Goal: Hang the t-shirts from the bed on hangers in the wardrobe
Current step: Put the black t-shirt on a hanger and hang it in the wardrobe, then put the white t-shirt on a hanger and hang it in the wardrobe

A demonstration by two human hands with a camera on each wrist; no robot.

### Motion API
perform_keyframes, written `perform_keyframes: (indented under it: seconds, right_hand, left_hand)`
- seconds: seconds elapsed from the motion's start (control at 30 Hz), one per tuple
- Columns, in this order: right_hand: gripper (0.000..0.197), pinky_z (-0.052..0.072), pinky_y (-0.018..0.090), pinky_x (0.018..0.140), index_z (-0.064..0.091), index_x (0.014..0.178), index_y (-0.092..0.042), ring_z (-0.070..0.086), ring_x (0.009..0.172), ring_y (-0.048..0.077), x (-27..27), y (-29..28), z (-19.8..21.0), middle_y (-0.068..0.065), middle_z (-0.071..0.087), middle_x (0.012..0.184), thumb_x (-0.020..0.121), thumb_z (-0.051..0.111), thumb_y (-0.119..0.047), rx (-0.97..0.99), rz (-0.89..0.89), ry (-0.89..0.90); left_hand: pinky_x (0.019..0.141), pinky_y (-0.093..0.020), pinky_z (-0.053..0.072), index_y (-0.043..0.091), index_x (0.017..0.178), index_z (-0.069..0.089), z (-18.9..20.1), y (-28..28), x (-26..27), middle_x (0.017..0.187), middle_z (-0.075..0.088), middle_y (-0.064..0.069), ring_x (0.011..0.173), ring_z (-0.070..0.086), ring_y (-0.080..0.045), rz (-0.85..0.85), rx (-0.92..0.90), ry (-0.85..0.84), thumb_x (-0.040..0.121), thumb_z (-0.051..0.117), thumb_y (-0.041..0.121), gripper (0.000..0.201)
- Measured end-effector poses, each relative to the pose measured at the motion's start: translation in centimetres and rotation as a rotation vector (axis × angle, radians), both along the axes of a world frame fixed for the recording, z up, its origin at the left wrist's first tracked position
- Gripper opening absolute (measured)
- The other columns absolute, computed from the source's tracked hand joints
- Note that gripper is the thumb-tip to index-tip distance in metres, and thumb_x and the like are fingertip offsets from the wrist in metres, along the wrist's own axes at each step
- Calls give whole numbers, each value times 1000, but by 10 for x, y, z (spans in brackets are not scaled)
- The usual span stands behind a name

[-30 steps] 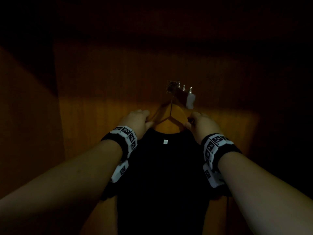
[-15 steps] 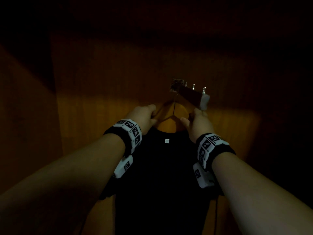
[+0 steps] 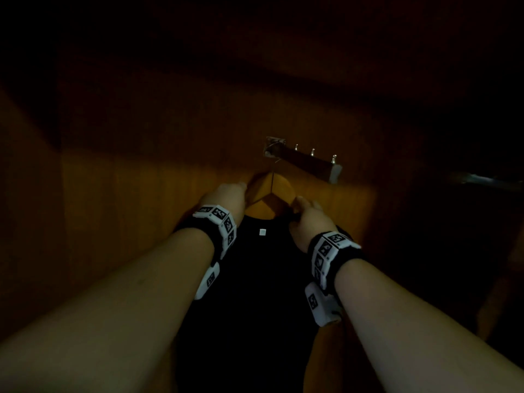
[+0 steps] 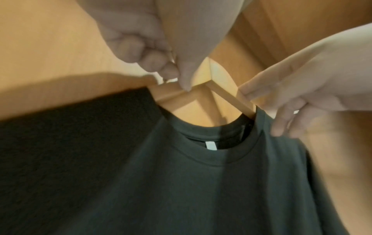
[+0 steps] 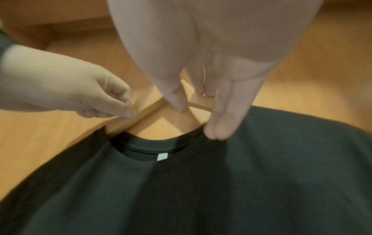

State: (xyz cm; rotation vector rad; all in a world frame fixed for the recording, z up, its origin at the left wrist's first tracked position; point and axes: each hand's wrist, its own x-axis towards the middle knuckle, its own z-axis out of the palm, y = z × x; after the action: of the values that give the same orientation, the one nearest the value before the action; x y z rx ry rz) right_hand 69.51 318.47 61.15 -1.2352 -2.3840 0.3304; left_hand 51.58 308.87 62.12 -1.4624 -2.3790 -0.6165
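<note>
A dark t-shirt with a small white neck label hangs on a wooden hanger against the wardrobe's back panel. The hanger's wire hook runs up to the hook rail. My left hand is at the hanger's left arm, and in the right wrist view its thumb and forefinger pinch that arm. My right hand is at the shirt's right shoulder. Its fingers lie straight on the collar edge of the t-shirt, with the thumb by the hanger's right arm.
A short wooden rail with metal pegs juts from the back panel just above the hanger. The wardrobe's side wall stands close on the left. A dim metal bar shows at the right in deep shadow.
Both hands have stayed at the hanger's neck. The right hand has slipped a little down and left onto the shirt's shoulder. My view has shifted, so the rail shows more of its length.
</note>
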Motion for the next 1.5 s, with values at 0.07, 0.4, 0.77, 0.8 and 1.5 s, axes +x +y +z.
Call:
perform_keyframes:
  seconds: [0.07,0.4,0.77,0.8,1.5]
  right_hand:
    - [73,37,34,115,19,163,-30,34,150,26,12,-11,0,-1,12,170,101,56,-17,-13,28,-37]
    - [72,39,29,107,29,161,-25,39,145,27,55,-46,2,6,30,166,98,62,-31,48,83,-141]
    - [79,24,47,124,26,162,-21,19,155,32,89,-73,-10,5,19,170,99,47,-65,81,346,-244]
    - [80,22,49,125,25,162,-22,15,156,33,91,-76,-14,5,16,170,98,45,-66,71,381,-258]
    - [84,15,55,126,17,163,-27,1,158,30,49,-315,36,1,8,172,96,40,-72,292,843,-90]
  left_hand:
    - [71,-35,41,9,124,59,0,-4,2,116,65,-12,88,58,-27,2,-29,16,106,45,11,22]
    - [101,-42,53,20,154,44,-2,-76,14,142,60,-11,124,59,-30,-139,5,-139,106,49,44,54]
    - [127,-53,2,45,161,16,-11,-187,75,172,10,2,159,2,-28,196,-251,80,98,20,76,70]
    - [127,-54,-2,46,161,15,-15,-198,85,173,7,3,159,-2,-27,231,-257,77,97,19,78,71]
    - [128,-53,8,47,160,19,30,-488,160,172,11,-1,158,4,-30,757,-231,171,93,17,80,74]
